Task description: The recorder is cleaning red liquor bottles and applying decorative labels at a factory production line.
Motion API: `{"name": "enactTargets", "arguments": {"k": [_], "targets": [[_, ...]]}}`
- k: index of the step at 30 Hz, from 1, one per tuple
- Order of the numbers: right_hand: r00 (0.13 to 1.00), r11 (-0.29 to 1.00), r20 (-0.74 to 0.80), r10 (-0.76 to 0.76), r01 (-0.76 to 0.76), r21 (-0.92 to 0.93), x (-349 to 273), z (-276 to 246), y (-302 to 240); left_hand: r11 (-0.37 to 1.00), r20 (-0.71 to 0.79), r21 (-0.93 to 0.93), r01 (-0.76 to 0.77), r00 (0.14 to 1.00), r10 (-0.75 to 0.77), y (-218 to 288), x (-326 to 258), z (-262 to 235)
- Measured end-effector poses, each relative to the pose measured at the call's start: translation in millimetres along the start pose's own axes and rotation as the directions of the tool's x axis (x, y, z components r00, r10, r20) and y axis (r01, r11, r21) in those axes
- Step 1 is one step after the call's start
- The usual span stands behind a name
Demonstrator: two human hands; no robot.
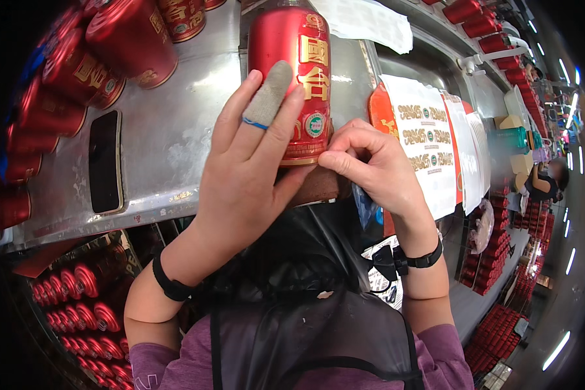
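Observation:
A shiny red bottle [274, 42] with raised gold characters and a small round green-and-white emblem lies on the metal bench, its base toward me. My left hand [237, 153] is laid over its left side, fingers stretched along the bottle and thumb by the base, steadying it. One finger wears a grey fabric cover [272, 94] held by a blue band. At the base's right edge, my right hand [380, 166] has thumb and forefinger pinched together; whatever is between the fingertips is too small to make out. Under the base shows a brown block [315, 187].
Several red bottles [133, 45] stand along the bench's left side, near a dark phone [105, 162]. White sheets with gold and green prints [426, 140] lie to the right. Racks of red bottles [88, 279] sit below the bench. A person [546, 182] is farther off at right.

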State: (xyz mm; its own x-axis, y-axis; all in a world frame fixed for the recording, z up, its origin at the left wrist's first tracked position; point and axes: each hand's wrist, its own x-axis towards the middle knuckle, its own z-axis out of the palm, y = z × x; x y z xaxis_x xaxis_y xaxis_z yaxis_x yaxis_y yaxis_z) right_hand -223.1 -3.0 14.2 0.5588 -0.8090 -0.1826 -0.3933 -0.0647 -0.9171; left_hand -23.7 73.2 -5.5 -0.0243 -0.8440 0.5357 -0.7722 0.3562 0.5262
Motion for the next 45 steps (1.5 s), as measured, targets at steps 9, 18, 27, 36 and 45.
{"name": "enactTargets", "arguments": {"k": [9,18,27,36,45], "targets": [[0.999,0.998,-0.016,-0.031,0.03,-0.047,-12,-10,-12,0.997,0.005,-0.067,0.045,0.999,-0.044,-7,-6,-1],[0.999,0.997,-0.029,-0.02,0.017,-0.08,-10,-13,-6,0.976,0.041,-0.167,0.14,0.99,-0.135,-13,-16,-1],[0.999,0.997,-0.023,-0.022,0.02,-0.079,-6,-10,-4,0.968,0.013,-0.207,0.141,0.99,-0.142,-18,-21,-1],[0.999,0.996,-0.028,-0.044,0.042,-0.085,-7,-8,-10,0.954,0.101,-0.176,0.243,0.968,-0.228,-22,-26,-4],[0.997,0.992,-0.05,-0.061,0.056,-0.109,-9,-10,-16,0.96,0.079,-0.165,0.227,0.973,-0.217,-22,-26,-3]]}}
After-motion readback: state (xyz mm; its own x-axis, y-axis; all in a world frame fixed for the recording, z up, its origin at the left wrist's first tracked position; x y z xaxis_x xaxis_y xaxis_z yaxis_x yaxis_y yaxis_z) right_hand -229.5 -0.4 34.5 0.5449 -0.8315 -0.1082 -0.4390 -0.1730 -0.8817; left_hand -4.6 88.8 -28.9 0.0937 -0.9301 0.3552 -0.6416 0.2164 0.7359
